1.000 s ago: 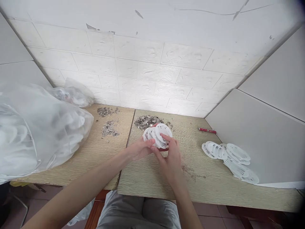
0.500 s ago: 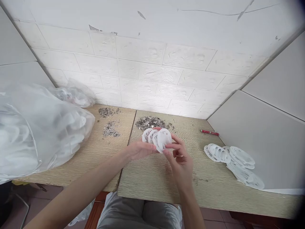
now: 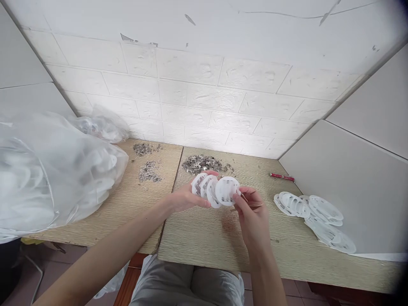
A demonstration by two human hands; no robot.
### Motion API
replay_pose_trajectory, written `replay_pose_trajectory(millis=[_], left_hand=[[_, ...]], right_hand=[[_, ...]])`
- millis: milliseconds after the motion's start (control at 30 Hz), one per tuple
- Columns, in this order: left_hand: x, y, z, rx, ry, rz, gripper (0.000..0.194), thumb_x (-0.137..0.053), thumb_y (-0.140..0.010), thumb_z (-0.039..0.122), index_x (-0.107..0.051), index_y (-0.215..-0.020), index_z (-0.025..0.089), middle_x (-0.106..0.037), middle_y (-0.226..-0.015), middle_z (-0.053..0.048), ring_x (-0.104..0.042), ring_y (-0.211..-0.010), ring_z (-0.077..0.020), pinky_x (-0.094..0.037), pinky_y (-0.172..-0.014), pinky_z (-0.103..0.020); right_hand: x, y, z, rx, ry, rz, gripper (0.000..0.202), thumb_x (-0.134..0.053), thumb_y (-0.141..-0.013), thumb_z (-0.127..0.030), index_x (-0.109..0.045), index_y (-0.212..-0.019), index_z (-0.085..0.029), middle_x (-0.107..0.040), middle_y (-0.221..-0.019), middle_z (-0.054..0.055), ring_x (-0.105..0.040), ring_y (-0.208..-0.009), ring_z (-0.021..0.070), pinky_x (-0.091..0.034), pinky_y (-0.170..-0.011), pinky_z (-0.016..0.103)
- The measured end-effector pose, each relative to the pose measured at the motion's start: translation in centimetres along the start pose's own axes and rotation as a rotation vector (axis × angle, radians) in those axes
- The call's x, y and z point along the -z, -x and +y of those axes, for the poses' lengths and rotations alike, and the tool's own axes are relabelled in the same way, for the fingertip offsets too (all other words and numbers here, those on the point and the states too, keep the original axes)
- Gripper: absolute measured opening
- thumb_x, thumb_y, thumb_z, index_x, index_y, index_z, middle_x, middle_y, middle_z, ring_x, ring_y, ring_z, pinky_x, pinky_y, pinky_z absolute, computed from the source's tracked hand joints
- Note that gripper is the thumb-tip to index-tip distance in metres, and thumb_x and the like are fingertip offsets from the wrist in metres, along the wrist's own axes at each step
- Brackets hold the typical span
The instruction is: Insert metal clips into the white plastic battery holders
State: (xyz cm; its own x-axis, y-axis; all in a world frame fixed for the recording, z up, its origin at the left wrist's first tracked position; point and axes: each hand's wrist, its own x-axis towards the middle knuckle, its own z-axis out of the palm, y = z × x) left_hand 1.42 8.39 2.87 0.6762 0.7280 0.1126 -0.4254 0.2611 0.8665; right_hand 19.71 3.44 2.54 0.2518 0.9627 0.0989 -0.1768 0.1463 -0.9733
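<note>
Several round white plastic discs (image 3: 213, 190) are fanned out in my left hand (image 3: 188, 199), which is closed round them. Small dark metal pieces show on the discs. The rightmost disc (image 3: 227, 191) is pinched at its right edge by my right hand (image 3: 253, 210), and it overlaps the one beside it. A thin stick-like item also lies across the fingers of my right hand; its details are too small to tell. Both hands are above the wooden table (image 3: 197, 238), in front of a pile of small metal parts (image 3: 202, 164).
Two smaller metal piles (image 3: 149, 171) lie left of the table seam. A large clear bag of white parts (image 3: 63, 170) fills the left side, with a smaller bag (image 3: 105, 127) behind it. At the right are overlapping white discs (image 3: 328, 233) and a red tool (image 3: 282, 177).
My right hand has moved right with the rightmost disc, which is now spread further from the others. The fanned discs in my left hand are more visible.
</note>
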Motion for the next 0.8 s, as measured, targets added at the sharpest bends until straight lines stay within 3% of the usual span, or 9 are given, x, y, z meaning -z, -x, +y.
replay_pose_trajectory(millis=[100,200,333,500,667,800], left_hand=[[-0.2,0.0,0.4,-0.039,-0.017,-0.011,0.067,-0.072,-0.063,0.003,-0.051,-0.121,0.028,-0.057,-0.131,-0.005,-0.057,-0.115,-0.0258,-0.049,-0.087,-0.034],[-0.4,0.1,0.4,-0.027,-0.047,0.037,0.067,-0.075,-0.059,0.004,-0.052,-0.118,0.027,-0.059,-0.128,-0.005,-0.058,-0.113,-0.0251,-0.050,-0.085,-0.033],[-0.3,0.2,-0.1,0.006,-0.101,0.059,0.070,-0.076,-0.061,0.007,-0.050,-0.122,0.028,-0.061,-0.124,-0.005,-0.061,-0.100,-0.0207,-0.050,-0.075,-0.027],[-0.1,0.1,-0.4,-0.058,-0.130,0.019,0.068,-0.074,-0.067,0.010,-0.046,-0.126,0.028,-0.053,-0.134,-0.008,-0.054,-0.117,-0.0259,-0.048,-0.087,-0.033],[-0.5,0.0,-0.2,-0.109,-0.215,0.007,0.065,-0.074,-0.066,0.008,-0.050,-0.123,0.026,-0.047,-0.141,-0.008,-0.053,-0.117,-0.0276,-0.048,-0.086,-0.035],[-0.5,-0.1,-0.4,-0.093,-0.200,-0.023,0.074,-0.076,-0.063,0.005,-0.045,-0.127,0.025,-0.049,-0.139,-0.010,-0.052,-0.120,-0.0289,-0.046,-0.093,-0.039]], right_hand=[[0.4,-0.2,-0.5,-0.026,-0.055,0.004,0.027,-0.076,-0.067,-0.034,-0.059,-0.083,-0.021,-0.063,-0.082,0.001,-0.058,-0.071,0.0138,-0.046,-0.060,0.025],[0.2,-0.1,-0.4,-0.053,-0.054,-0.035,0.027,-0.077,-0.067,-0.035,-0.060,-0.083,-0.021,-0.064,-0.078,0.000,-0.057,-0.067,0.0136,-0.046,-0.058,0.026],[-0.7,0.2,0.7,-0.032,0.031,-0.077,0.030,-0.073,-0.074,-0.039,-0.062,-0.094,-0.021,-0.067,-0.084,0.003,-0.060,-0.073,0.0158,-0.048,-0.063,0.028],[-1.1,0.5,1.3,0.048,0.221,-0.110,0.032,-0.063,-0.083,-0.045,-0.058,-0.105,-0.022,-0.066,-0.100,0.005,-0.059,-0.077,0.0153,-0.048,-0.065,0.028],[-1.1,0.7,0.7,-0.102,0.133,-0.174,0.033,-0.066,-0.080,-0.042,-0.054,-0.104,-0.023,-0.064,-0.087,0.001,-0.054,-0.062,0.0118,-0.042,-0.051,0.023],[-1.8,1.1,0.0,-0.138,0.032,-0.148,0.027,-0.065,-0.081,-0.039,-0.054,-0.100,-0.024,-0.064,-0.090,0.001,-0.058,-0.070,0.0132,-0.044,-0.056,0.023]])
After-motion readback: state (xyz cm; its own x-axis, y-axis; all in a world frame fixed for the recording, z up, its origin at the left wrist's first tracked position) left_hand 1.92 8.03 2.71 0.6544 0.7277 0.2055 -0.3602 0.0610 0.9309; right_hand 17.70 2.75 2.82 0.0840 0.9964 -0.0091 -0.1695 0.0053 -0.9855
